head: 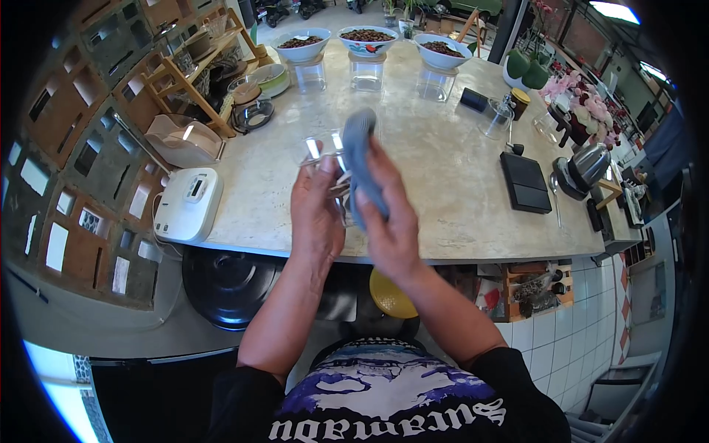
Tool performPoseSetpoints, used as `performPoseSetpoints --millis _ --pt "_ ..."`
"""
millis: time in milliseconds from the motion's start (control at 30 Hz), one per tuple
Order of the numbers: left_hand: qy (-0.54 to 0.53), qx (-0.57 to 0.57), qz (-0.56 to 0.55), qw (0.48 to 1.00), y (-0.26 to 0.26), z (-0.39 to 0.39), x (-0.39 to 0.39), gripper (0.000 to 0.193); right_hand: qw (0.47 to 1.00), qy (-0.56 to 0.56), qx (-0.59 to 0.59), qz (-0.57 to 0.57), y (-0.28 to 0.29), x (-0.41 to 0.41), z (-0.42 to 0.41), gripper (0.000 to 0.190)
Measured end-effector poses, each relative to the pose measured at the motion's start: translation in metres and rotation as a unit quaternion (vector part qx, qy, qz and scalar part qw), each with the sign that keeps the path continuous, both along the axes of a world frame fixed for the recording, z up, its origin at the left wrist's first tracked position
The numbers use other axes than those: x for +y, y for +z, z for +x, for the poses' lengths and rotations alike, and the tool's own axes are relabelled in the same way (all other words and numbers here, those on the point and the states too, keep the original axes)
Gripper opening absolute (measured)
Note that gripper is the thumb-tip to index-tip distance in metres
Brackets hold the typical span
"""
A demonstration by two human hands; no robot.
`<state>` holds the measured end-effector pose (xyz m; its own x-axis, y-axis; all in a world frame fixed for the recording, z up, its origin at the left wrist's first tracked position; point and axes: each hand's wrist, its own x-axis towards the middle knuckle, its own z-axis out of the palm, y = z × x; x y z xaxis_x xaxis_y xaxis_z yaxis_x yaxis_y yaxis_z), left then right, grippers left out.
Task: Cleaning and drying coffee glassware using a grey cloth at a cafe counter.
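Note:
Above the near middle of the table (pixel 260 183), my left hand (pixel 317 207) grips a clear, shiny vessel (pixel 321 148), glass or plastic. My fingers and the cloth hide much of it, so its full shape does not show. Folded in my right hand (pixel 392 219) is a grey cloth (pixel 359 149), pressed close against the vessel's right side and slightly blurred. Both hands are close together, clear of the tabletop.
Three bowls of small brown pieces, one a rooster bowl (pixel 368 43), sit on clear containers (pixel 366 76) along the back. A white scale-like device (pixel 189 205) is at left. On the right are a black flat scale (pixel 525 183) and a steel kettle (pixel 590 163).

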<state>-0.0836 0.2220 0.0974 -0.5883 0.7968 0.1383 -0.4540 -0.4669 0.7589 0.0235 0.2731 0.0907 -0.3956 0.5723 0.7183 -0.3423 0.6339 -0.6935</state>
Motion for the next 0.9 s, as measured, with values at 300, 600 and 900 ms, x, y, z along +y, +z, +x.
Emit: performPoseSetpoints --millis 300,600,900 --pt "-0.032 0.035 0.061 0.997 -0.004 0.001 -0.006 0.083 0.956 0.083 0.117 -0.255 0.023 0.019 0.045 0.039" --pt "-0.019 0.025 0.064 0.997 0.013 0.01 0.0 0.091 0.971 0.143 -0.08 -0.175 -0.005 -0.004 0.056 0.042" --pt "-0.067 -0.015 0.071 0.995 0.0 0.021 -0.006 0.09 0.982 0.114 -0.04 -0.148 0.01 0.022 0.026 0.036"
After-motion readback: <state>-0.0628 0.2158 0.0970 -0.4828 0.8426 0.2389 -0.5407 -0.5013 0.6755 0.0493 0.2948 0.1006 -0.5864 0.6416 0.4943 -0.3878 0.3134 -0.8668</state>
